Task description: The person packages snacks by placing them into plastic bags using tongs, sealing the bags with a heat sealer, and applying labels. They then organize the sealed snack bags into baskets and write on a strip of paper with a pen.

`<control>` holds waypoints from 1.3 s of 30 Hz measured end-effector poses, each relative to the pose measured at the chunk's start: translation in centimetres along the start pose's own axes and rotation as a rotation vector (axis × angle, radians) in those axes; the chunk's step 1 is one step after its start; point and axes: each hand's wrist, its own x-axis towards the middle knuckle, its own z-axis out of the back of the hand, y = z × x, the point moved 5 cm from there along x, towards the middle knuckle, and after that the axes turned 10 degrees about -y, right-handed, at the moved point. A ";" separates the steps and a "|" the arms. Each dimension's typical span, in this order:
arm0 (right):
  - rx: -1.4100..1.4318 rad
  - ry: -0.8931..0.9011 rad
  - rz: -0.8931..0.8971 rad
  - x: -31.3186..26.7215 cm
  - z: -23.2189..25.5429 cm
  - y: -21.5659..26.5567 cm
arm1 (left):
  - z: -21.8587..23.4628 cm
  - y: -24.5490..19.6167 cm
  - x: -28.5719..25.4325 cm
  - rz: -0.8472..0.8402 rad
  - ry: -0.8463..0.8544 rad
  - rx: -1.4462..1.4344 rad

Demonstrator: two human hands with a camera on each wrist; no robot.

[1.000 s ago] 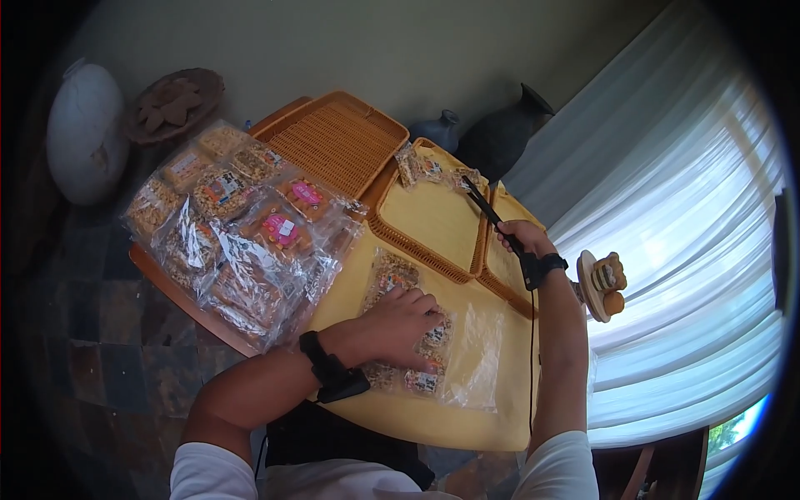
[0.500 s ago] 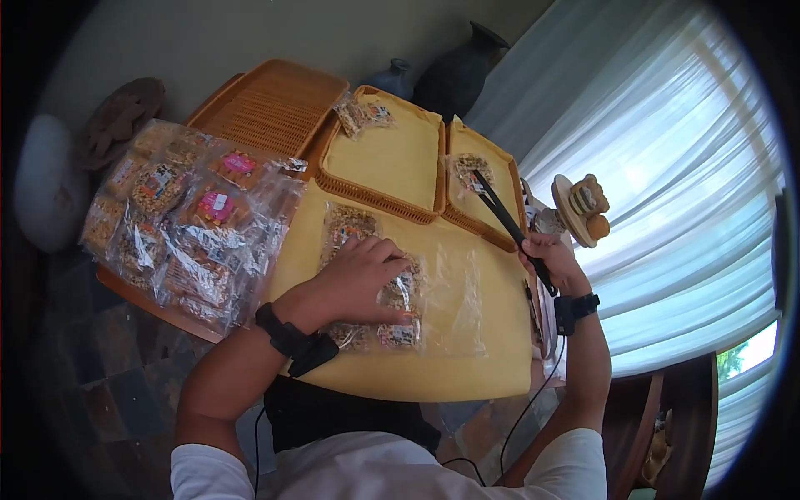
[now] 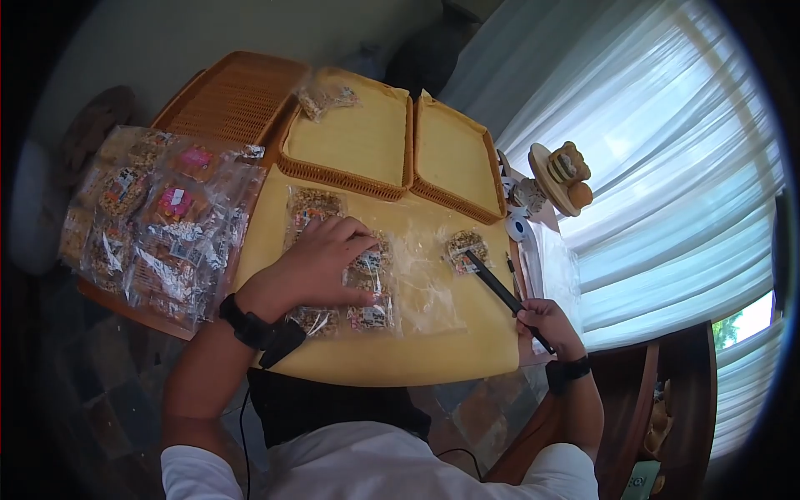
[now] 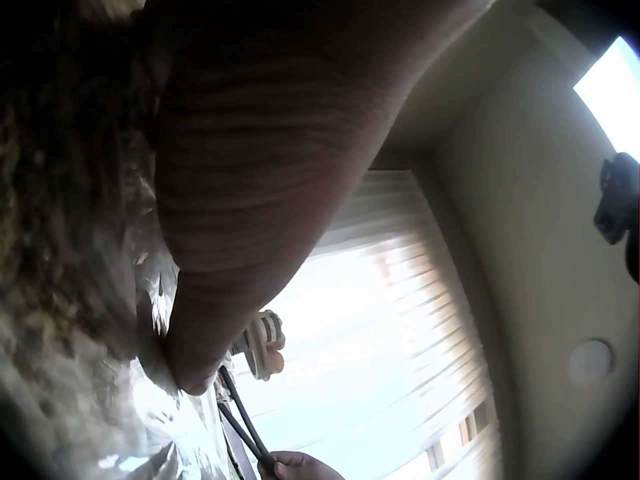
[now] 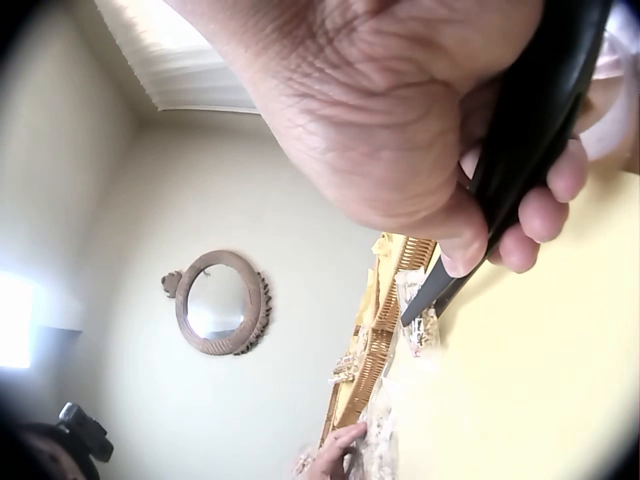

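In the head view my right hand (image 3: pixel 546 327) grips black tongs (image 3: pixel 500 292), thumb and fingers curled round them. The tongs' tips meet a small clear-wrapped grain snack (image 3: pixel 467 252), which overlaps the yellow tabletop (image 3: pixel 400 358) right of the plastic bag. In the right wrist view the tongs (image 5: pixel 520 130) reach down to the same wrapped snack (image 5: pixel 418 315). My left hand (image 3: pixel 321 265) rests, fingers spread, on a large clear bag (image 3: pixel 429 287) of several wrapped grain snacks (image 3: pixel 317 202). The left wrist view shows the thumb close, beside crinkled plastic.
Beyond the bag stand two paper-lined wicker baskets (image 3: pixel 346 179) (image 3: pixel 458 204); wrapped snacks (image 3: pixel 329 96) sit at the left one's far corner. A brown wicker basket (image 3: pixel 229 100) is further left. Bagged snacks (image 3: pixel 158 225) heap at the table's left. A wooden stand (image 3: pixel 554 179) holds pastry-like pieces at right.
The tongs went from the snacks in the middle basket, over the right basket, and back toward me with a wrapped snack at their tips. My left hand stays on the bag; the head view shifted.
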 end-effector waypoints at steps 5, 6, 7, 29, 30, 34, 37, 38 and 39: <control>0.051 0.027 0.003 1.7 0.2 -1.1 | 0.0 0.1 0.0 -0.006 0.002 -0.008; 0.090 -0.009 -0.024 1.9 0.5 -1.3 | 0.0 0.2 -0.1 -0.003 -0.001 -0.008; 0.089 -0.008 -0.025 2.1 0.7 -1.3 | 0.0 0.2 -0.1 -0.013 -0.004 -0.006; 0.127 0.283 -0.041 0.4 -2.3 -1.1 | 0.7 -0.3 0.2 -0.078 -0.144 -0.052; 0.097 0.269 -0.036 0.6 -2.2 -1.2 | 0.8 -0.3 0.3 -0.077 -0.144 -0.053; -0.038 0.141 0.021 2.5 0.1 -2.6 | 1.3 -0.2 0.5 -0.042 -0.183 -0.037; -0.057 0.125 0.061 3.1 0.4 -2.1 | 1.4 -0.2 0.5 -0.049 -0.216 -0.047; -0.056 0.123 0.062 3.5 0.4 -2.1 | 1.4 -0.2 0.5 -0.051 -0.226 -0.049; -0.041 0.128 0.068 3.9 0.3 -2.1 | 1.4 -0.2 0.6 -0.053 -0.226 -0.049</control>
